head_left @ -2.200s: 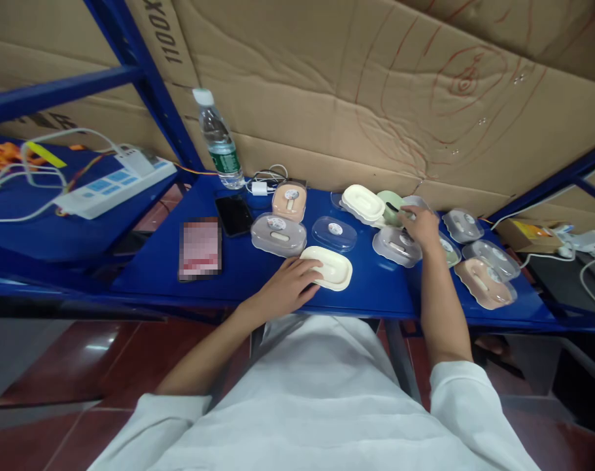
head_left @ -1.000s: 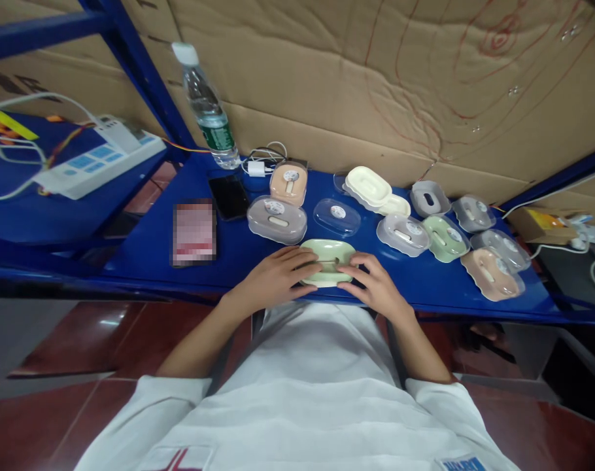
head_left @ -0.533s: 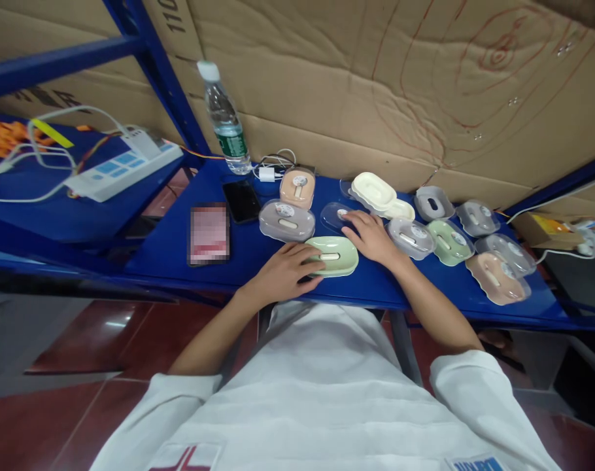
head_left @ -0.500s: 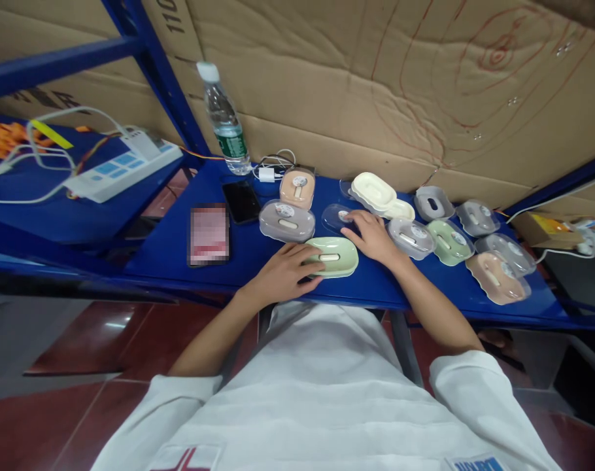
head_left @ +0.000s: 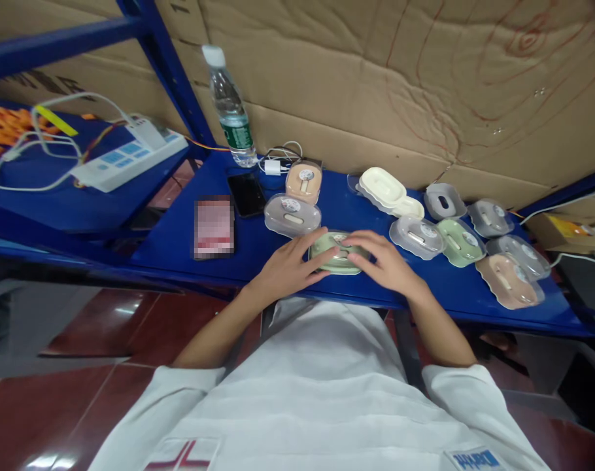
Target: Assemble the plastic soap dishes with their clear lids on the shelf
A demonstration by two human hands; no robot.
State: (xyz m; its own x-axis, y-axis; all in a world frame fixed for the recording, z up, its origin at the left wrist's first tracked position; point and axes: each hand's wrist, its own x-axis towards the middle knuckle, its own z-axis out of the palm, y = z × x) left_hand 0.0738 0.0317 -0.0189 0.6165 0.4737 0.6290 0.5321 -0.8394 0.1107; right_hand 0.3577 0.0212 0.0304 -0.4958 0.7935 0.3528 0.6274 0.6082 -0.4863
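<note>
The green box (head_left: 341,263) lies on the desk (head_left: 251,252) between the hands, its long axis running left to right, so neither hand is clearly nearer. A clear lid (head_left: 337,237) covers it. The left hand (head_left: 295,265) and right hand (head_left: 386,261) rest at its opposite ends, each grip half spread, fingers over the top; whether either pinches it, I cannot tell. Left of the green box: one grey lidded box (head_left: 292,212), one peach lidded box (head_left: 302,180), one phone (head_left: 247,194), one bottle (head_left: 235,118). Beyond it, rightward: two cream trays (head_left: 382,186), one open grey tray (head_left: 453,206). Right of it: two more grey boxes (head_left: 415,237), one more green and one more peach.
</note>
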